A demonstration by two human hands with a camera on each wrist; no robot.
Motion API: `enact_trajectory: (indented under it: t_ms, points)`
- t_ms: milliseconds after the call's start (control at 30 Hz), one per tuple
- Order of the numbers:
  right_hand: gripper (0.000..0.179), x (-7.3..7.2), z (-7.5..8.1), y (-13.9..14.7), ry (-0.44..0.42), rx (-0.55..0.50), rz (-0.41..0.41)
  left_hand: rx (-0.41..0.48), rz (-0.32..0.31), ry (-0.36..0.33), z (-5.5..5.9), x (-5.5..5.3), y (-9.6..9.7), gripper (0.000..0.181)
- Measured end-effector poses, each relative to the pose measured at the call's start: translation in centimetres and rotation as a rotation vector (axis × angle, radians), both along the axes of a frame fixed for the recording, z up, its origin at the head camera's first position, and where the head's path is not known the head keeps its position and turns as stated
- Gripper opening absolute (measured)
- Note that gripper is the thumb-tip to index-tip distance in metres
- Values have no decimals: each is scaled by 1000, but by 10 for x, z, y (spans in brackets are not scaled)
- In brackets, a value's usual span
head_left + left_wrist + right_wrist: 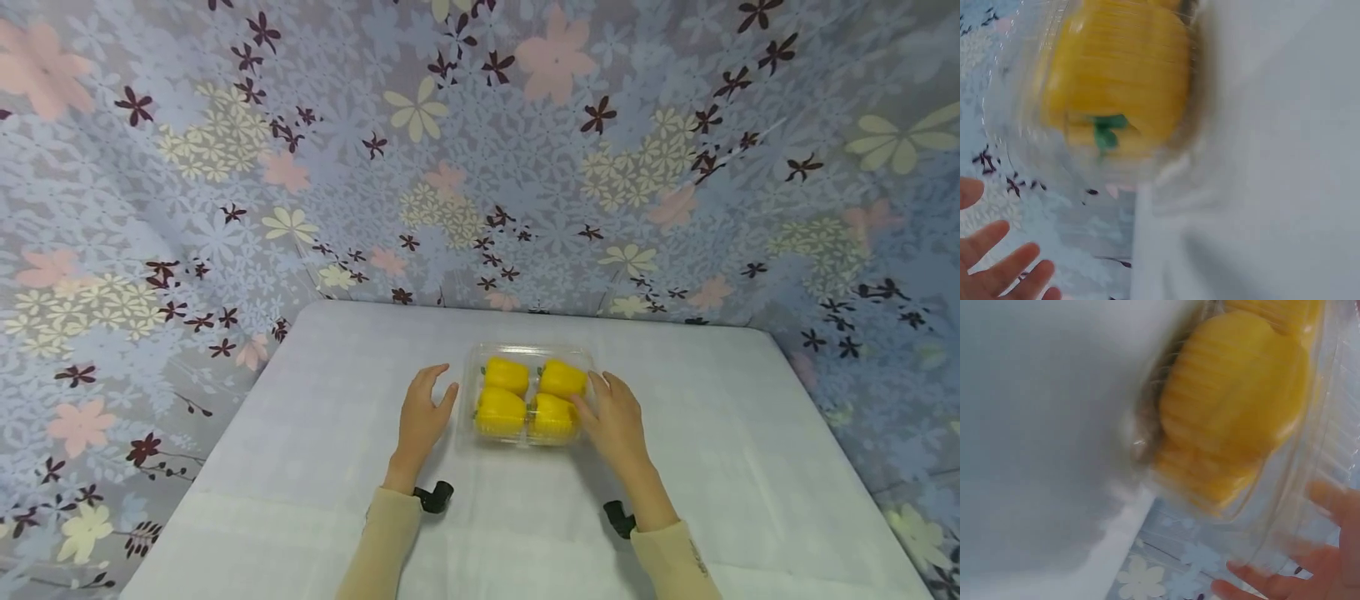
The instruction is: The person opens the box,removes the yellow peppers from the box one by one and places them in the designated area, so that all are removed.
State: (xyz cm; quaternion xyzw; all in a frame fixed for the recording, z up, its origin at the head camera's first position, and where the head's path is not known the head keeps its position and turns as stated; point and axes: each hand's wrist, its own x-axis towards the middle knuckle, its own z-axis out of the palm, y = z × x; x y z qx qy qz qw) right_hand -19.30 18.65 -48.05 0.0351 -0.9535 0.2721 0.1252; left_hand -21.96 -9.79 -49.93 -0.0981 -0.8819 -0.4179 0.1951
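Observation:
A clear plastic clamshell box [525,350] holding several yellow bell peppers [501,412] lies near the middle of the white table. My left hand [423,415] is just left of the box, thumb and fingers spread, with a gap between them and its side. My right hand [617,421] is at the box's right side, its thumb and fingertips overlapping the edge. In the left wrist view, a pepper with a green stem [1110,128] shows through the plastic above my spread fingers. The right wrist view is blurred, with my extended fingers [1266,581] close along the plastic.
A white cloth [720,467] covers the table. Behind and at both sides hangs a floral curtain [480,167], its lower edge meeting the table's back edge. Small black devices [435,497] are strapped at both wrists, below the sleeves' cuffs.

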Motion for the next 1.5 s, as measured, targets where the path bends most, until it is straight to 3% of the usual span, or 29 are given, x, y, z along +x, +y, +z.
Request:
enact_trajectory:
  t_ms: [233,467,567,667,867,1233,1500]
  points:
    - [56,8,-8,11,-88,-137,2,50,-78,-158,-22,14,-11,47]
    - [63,14,-8,12,-196,-270,33,126,-209,-364,-24,18,-8,59]
    - [64,17,-10,14,-216,-305,46,150,-256,-381,-24,19,-6,65]
    - [65,21,-11,17,-229,-332,62,113,-283,-347,-26,21,-4,77]
    - [69,26,-11,21,-257,-352,90,88,-258,-277,-31,23,1,84]
    - [82,27,-12,23,-200,-292,103,418,-284,-362,-32,25,4,70]
    - [80,26,-15,23,-185,-306,99,634,-240,-479,-33,25,10,56]
